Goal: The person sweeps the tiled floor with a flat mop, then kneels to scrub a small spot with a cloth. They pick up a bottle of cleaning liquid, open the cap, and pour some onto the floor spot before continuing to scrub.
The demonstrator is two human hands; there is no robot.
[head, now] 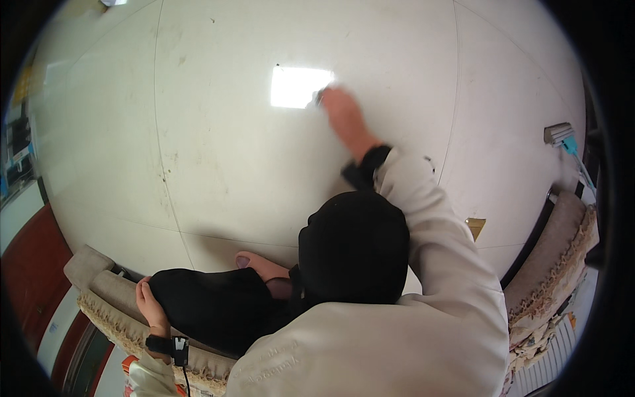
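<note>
My right hand reaches out low over the pale, glossy floor, blurred by motion. At its fingertips, beside a bright light reflection, shows a small dark shape; whether this is a held thing or a reflection I cannot tell. Far to the left, my left hand rests on my bent knee in black trousers, with nothing seen in it. A black strap with a small device and a cable is around the left wrist. A pink slipper is on my foot.
Padded seats with fringed covers stand at lower left and at right. A mop with a turquoise joint is at the right edge. A gold-brown piece lies near my right sleeve. Red panelling is at left.
</note>
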